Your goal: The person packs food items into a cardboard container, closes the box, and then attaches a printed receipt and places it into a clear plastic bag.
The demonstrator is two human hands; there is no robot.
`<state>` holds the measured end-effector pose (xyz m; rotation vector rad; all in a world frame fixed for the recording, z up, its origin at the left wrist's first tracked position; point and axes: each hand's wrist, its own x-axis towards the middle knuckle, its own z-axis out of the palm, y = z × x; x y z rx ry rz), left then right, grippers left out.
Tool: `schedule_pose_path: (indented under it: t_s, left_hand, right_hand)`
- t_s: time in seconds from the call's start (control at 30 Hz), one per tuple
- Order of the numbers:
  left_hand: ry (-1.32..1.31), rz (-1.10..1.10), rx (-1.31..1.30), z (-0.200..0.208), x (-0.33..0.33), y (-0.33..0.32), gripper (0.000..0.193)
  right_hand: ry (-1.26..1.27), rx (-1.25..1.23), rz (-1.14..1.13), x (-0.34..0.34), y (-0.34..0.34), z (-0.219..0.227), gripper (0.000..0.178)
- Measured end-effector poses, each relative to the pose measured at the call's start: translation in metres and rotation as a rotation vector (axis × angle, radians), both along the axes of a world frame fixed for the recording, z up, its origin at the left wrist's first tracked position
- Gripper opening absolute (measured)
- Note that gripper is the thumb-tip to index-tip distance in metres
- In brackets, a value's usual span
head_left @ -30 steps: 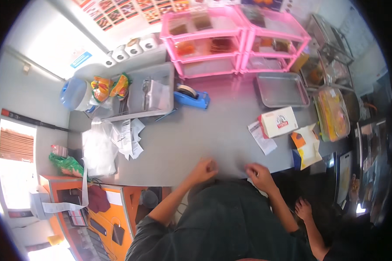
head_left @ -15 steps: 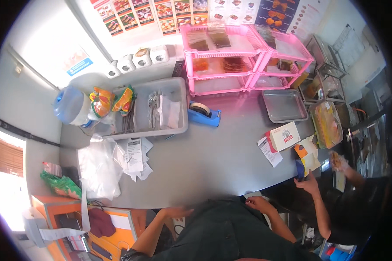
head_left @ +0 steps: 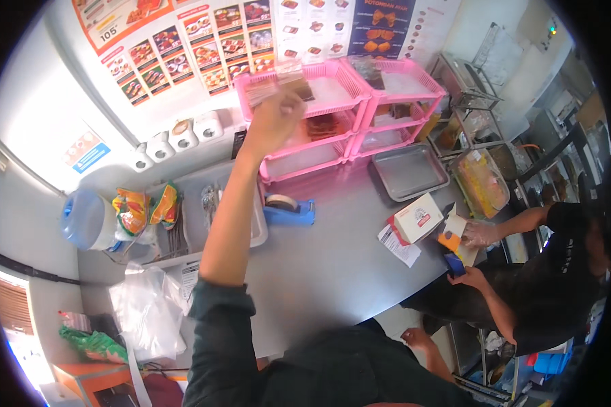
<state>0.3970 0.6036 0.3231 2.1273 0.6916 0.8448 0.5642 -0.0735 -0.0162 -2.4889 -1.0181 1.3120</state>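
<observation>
My left hand [head_left: 275,122] is raised at the top tray of a pink tiered rack [head_left: 353,112]. It is blurred, with its fingers bent over clear plastic packets of dark sauce [head_left: 296,87]; whether they grip one is unclear. A stack of pale packets [head_left: 259,91] lies beside it in the same tray. Low at my right side, my right hand [head_left: 419,339] hangs below the table edge, fingers loosely bent and slightly apart, with nothing visible in them.
A co-worker's gloved hand [head_left: 480,234] reaches into an open carton [head_left: 455,229] at the right. Nearby are a white-and-red box [head_left: 417,218], a metal tray [head_left: 411,173] and a food tub [head_left: 480,182]. A blue tape dispenser [head_left: 290,211] and plastic bags [head_left: 146,308] lie to the left.
My left hand has risen from the front table edge to the rack's top tray. The view has shifted. The co-worker's gloved hand has moved left to the carton.
</observation>
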Motion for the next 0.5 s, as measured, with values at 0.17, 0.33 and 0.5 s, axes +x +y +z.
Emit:
schedule_pose_path:
  t_s: [0.17, 0.33, 0.5]
  left_hand:
    - [0.306, 0.139, 0.385, -0.039, 0.086, 0.095, 0.026]
    - [0.141, 0.448, 0.374, -0.065, 0.096, 0.118, 0.041]
    - [0.088, 0.338, 0.234, -0.066, 0.101, 0.124, 0.041]
  right_hand:
    - [0.099, 0.246, 0.065, -0.004, -0.124, -0.064, 0.026]
    - [0.113, -0.210, -0.518, -0.028, -0.186, -0.082, 0.038]
    - [0.101, -0.309, -0.641, -0.049, -0.149, -0.012, 0.026]
